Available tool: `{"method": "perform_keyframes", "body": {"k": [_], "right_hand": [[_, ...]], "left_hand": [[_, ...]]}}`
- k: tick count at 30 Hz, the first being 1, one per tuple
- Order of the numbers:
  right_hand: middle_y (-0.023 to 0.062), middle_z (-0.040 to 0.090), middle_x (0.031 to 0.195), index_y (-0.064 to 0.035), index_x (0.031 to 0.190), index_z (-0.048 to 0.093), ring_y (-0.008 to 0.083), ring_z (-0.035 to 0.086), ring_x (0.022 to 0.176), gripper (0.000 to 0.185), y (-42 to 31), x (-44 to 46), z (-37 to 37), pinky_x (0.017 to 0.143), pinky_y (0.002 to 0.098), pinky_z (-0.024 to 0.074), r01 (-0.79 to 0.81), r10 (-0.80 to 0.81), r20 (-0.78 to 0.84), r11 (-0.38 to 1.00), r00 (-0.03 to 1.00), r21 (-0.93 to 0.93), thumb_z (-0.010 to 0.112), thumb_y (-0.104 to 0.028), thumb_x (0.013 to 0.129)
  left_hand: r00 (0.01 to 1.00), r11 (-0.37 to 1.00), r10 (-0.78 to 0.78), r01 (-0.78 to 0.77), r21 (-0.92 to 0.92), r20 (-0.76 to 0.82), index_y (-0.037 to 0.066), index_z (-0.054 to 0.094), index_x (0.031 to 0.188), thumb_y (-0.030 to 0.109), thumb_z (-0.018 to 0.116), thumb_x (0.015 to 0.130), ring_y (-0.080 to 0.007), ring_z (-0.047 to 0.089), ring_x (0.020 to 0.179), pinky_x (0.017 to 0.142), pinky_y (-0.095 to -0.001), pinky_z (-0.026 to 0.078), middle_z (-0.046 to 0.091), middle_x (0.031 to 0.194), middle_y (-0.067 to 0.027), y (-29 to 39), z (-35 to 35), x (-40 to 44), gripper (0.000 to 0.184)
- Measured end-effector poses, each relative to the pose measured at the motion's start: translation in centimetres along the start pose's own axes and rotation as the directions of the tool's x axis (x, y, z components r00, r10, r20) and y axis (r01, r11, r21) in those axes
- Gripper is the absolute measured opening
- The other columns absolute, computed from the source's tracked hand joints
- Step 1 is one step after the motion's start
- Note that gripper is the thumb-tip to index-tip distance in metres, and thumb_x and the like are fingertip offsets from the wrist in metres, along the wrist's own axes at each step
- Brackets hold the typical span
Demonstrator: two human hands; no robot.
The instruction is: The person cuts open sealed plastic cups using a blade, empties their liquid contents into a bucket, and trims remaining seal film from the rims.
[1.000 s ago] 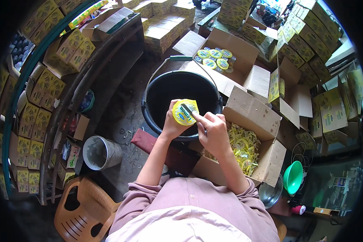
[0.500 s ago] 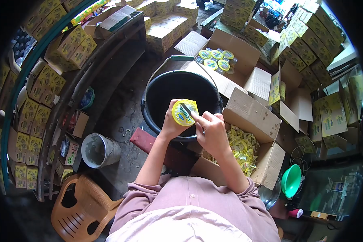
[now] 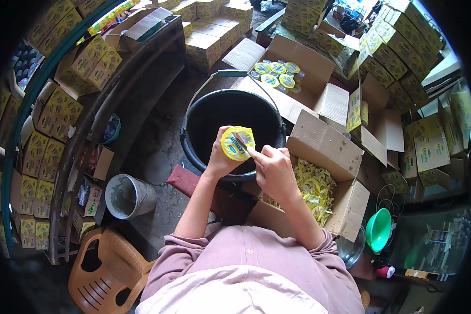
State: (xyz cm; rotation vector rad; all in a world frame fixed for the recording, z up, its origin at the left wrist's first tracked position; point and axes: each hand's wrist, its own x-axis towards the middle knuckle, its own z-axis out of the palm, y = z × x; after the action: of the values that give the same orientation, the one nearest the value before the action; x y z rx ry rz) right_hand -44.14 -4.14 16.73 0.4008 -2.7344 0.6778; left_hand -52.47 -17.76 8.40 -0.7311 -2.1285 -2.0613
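Note:
A cup with a yellow lemon-printed lid (image 3: 237, 143) is held over the near part of the black bucket (image 3: 232, 123). My left hand (image 3: 221, 157) is wrapped round the cup's left side, lid facing up. My right hand (image 3: 272, 168) touches the lid's right edge with closed, bent fingers; what it pinches there is too small to make out. Below and right of my right hand, an open carton (image 3: 350, 206) holds a heap of yellow strips (image 3: 315, 191). Beyond the bucket, another open carton (image 3: 301, 56) contains several lidded cups (image 3: 277, 68).
A grey bucket (image 3: 130, 196) and a brown plastic chair (image 3: 105, 267) are at the left. A dark red bench (image 3: 186, 183) lies before me. Stacked yellow cartons (image 3: 206, 44) line both sides. A green bowl (image 3: 378, 230) is at the right.
Both hands stay at the cup with nearly the same grip. The lid's printing has turned slightly. The whole view has shifted a little.

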Motion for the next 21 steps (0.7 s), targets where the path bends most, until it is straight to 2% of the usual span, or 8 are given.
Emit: {"method": "perform_keyframes", "body": {"k": [14, 18, 21], "right_hand": [[0.0077, 0.054, 0.073, -0.0058, 0.102, 0.064, 0.0214, 0.054, 0.072, 0.034, -0.2, -2.1, -2.7, 0.075, 0.0342, 0.0349, -0.048, 0.052, 0.087, 0.998, 0.995, -0.044, 0.056, -0.001, 0.069], [0.0063, 0.053, 0.072, -0.0093, 0.102, 0.065, 0.0204, 0.054, 0.069, 0.034, 0.4, -2.1, -3.9, 0.073, 0.0331, 0.0346, -0.032, 0.033, 0.041, 0.999, 0.999, -0.007, 0.058, -0.001, 0.069], [0.0043, 0.051, 0.068, -0.0131, 0.101, 0.066, 0.0191, 0.052, 0.066, 0.033, 1.7, -1.3, -4.3, 0.071, 0.0323, 0.0340, 0.024, -0.023, -0.051, 0.999, 0.998, 0.024, 0.059, -0.001, 0.071]], "left_hand": [[1.000, 0.999, 0.012, -0.012, 0.033, -0.005, 0.004, 0.044, 0.109, 0.007, 0.081, 0.055, -0.0182, 0.059, 0.092, 0.081, -0.0285, 0.047, 0.057, 0.099, -0.0085, -0.6, -0.2, 0.0, 0.066], [0.997, 0.990, 0.071, -0.066, 0.123, -0.040, 0.002, 0.048, 0.107, 0.005, 0.080, 0.054, -0.0188, 0.058, 0.092, 0.082, -0.0285, 0.047, 0.055, 0.103, -0.0095, -1.6, -0.4, -0.1, 0.063], [1.000, 1.000, 0.017, -0.016, 0.010, -0.017, 0.001, 0.048, 0.111, 0.005, 0.079, 0.053, -0.0184, 0.058, 0.095, 0.084, -0.0286, 0.047, 0.053, 0.108, -0.0105, -1.6, -0.5, -0.2, 0.066]]}}
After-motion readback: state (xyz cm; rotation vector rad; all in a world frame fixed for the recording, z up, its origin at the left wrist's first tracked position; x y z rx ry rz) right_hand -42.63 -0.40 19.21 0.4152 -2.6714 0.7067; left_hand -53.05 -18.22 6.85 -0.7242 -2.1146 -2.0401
